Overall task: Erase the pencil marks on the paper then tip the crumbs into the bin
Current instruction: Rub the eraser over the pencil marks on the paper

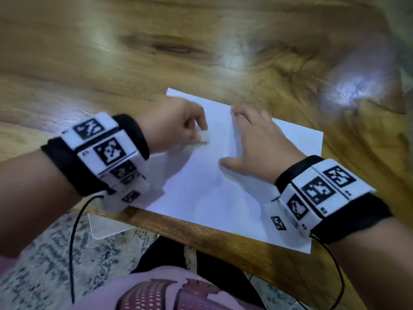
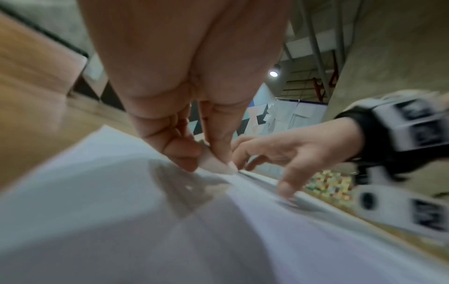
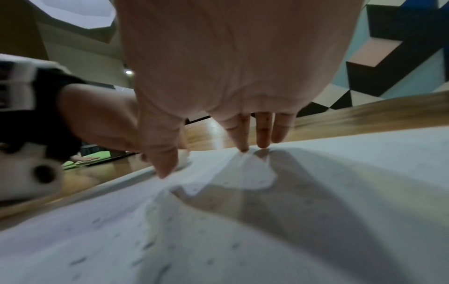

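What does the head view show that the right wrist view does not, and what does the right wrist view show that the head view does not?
Only the head view shows the whole white paper sheet at the wooden table's near edge, and the patterned floor below.

Only the right wrist view shows many small dark crumbs scattered on the sheet, and a geometric coloured wall.

Both show the left hand pinching a small white eraser on the paper, and the right hand pressing the sheet flat.

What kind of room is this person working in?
Probably a large indoor hall or workspace: a wooden table, a speckled floor, high ceiling beams and a geometric patterned wall.
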`<move>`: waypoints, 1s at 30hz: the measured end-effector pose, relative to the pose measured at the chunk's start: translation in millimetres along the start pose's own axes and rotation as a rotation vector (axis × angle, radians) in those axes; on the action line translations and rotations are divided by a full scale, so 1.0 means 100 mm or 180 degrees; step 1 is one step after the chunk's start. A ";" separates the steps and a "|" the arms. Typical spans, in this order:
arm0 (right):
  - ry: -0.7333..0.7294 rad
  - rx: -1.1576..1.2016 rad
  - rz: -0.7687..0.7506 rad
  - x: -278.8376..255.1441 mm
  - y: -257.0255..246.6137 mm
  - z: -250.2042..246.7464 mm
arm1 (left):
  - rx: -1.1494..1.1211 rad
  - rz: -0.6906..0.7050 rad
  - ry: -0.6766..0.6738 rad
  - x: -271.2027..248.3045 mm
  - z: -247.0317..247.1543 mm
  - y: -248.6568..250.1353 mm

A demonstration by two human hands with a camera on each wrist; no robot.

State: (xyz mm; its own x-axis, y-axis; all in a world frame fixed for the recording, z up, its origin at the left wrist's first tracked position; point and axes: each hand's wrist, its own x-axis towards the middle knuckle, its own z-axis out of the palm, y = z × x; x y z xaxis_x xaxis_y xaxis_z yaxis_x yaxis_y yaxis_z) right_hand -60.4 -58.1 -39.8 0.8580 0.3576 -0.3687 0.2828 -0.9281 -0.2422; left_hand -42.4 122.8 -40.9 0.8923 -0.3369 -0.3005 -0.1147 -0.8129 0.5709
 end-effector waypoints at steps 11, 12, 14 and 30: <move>-0.0088 -0.0181 0.0042 0.09 -0.05 0.03 | 0.0289 0.0170 0.0165 0.35 -0.07 0.11; -0.0092 -0.0172 0.0043 0.09 -0.05 0.03 | 0.0314 0.0238 -0.0075 0.28 -0.04 0.07; -0.0083 -0.0180 0.0016 0.09 -0.04 0.03 | 0.0408 0.0286 -0.0471 0.17 -0.02 0.06; -0.0096 -0.0149 -0.0004 0.08 -0.04 0.03 | 0.0645 0.0225 -0.0259 0.34 -0.12 0.14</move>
State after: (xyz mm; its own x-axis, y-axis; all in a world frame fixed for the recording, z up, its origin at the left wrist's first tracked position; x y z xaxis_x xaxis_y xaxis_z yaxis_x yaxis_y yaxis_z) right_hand -56.1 -50.9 -44.6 0.8446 0.3611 -0.3953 0.3043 -0.9312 -0.2006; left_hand -8.5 105.2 -34.1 0.8416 -0.4271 -0.3305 -0.2685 -0.8620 0.4300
